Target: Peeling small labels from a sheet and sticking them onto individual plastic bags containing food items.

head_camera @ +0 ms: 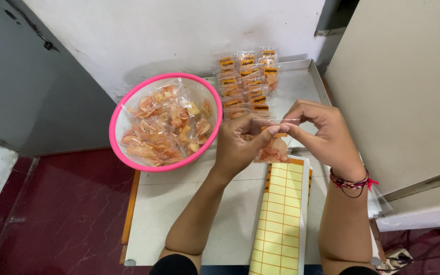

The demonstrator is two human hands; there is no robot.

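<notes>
Both hands pinch 1 packet [272, 147] of chips by its top edge above the table [189, 203]: left hand [240, 142] and right hand [318, 130] level, packet hanging upright between them, bowl [128, 109] at left.

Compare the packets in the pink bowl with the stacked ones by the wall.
The bowl packets lie jumbled at all angles; the stacked packets sit in neat overlapping rows. The stacked packets carry orange labels; the bowl packets show none. The bowl packets are held in a pink bowl; the stacked ones rest on the table. Both are clear packets of orange chips.
</notes>
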